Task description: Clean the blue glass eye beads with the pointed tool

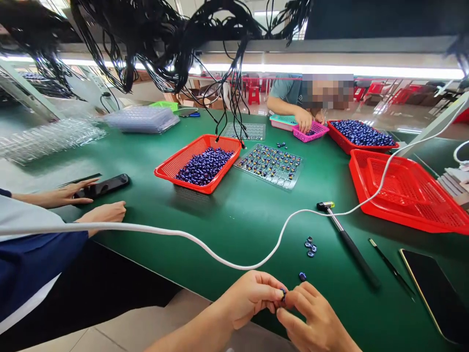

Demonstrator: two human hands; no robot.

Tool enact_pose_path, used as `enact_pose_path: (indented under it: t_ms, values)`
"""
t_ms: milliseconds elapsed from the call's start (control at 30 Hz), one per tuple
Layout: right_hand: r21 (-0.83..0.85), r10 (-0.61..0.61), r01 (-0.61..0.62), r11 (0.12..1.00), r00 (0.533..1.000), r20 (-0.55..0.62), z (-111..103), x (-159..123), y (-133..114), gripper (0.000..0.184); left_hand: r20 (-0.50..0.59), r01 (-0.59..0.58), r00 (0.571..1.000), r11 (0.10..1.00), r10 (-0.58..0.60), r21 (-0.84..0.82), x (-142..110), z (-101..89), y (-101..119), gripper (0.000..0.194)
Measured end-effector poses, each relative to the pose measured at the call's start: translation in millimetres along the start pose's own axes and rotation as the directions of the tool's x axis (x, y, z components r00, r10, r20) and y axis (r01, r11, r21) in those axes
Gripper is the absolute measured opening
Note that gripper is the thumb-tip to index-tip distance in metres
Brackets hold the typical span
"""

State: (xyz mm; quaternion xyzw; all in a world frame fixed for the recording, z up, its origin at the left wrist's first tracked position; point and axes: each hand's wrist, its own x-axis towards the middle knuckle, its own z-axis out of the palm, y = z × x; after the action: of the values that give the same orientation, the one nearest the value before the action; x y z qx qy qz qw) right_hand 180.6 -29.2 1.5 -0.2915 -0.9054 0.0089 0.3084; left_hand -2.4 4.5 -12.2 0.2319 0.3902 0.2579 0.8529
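Fingers: left hand (pixel 252 295) pinches blue piece (pixel 283 295); right hand (pixel 315 318) touches it, grip unclear.
Near tray (pixel 289 184): partly filled.
Left basket (pixel 163 172): loose pieces (pixel 207 166).

Bright, even light over the green table (pixel 227 225)

A white strip light (pixel 330 72) glows beyond it; pale glare whitens its left end; a soft shadow lies under the red basket (pixel 210 188) on it; the background past it looks soft; wide-angle stretching bends shapes toward both sides; pixelation masks one patch beyond it.

Red stools (pixel 253 92) are seen on the far pale floor (pixel 379 120), reflected in bright light.
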Motion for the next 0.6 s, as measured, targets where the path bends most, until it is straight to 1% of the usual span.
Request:
enact_pose_path:
  t_ms: [100, 167, 233, 333, 400, 500, 567, 600]
  values:
    - [0.072, 0.098, -0.09, 0.993, 0.987, -0.125, 5.3, 0.3, -2.5, 0.022, -0.013, -0.028, 1.0, 1.0, 0.028, 0.009, 0.2, 1.8, -1.5, 0.029]
    - [0.145, 0.175, -0.148, 0.978, 0.965, -0.197, 8.8, -0.4, -4.7, 0.024, -0.015, -0.043, 0.999, 0.999, 0.044, 0.022, 0.8, 2.3, -3.1, 0.031]
    - [0.174, 0.247, -0.208, 0.963, 0.936, -0.249, 12.6, -2.4, -6.0, 0.024, -0.027, -0.076, 0.997, 0.996, 0.077, 0.04, 1.6, 2.4, -4.5, 0.032]
    - [0.134, 0.313, -0.285, 0.949, 0.901, -0.301, 19.7, -8.5, -5.2, 0.021, -0.054, -0.141, 0.988, 0.987, 0.145, 0.075, 1.9, 2.4, -5.5, 0.033]
    - [0.112, 0.342, -0.323, 0.94, 0.893, -0.292, 24.3, -12.8, -3.5, 0.019, -0.065, -0.184, 0.979, 0.977, 0.191, 0.104, 1.3, 2.7, -5.3, 0.036]
    - [0.125, 0.352, -0.33, 0.936, 0.881, -0.315, 26.6, -14.6, -2.0, 0.021, -0.075, -0.24, 0.965, 0.96, 0.252, 0.143, 0.0, 4.3, -3.8, 0.04]
    - [0.141, 0.324, -0.292, 0.946, 0.881, -0.345, 24.0, -12.0, -2.9, 0.025, -0.09, -0.262, 0.956, 0.952, 0.278, 0.158, -0.6, 6.1, -2.1, 0.04]
    - [0.151, 0.303, -0.266, 0.952, 0.889, -0.343, 21.9, -10.3, -3.7, 0.026, -0.099, -0.273, 0.951, 0.948, 0.292, 0.164, -0.9, 7.2, -1.2, 0.039]
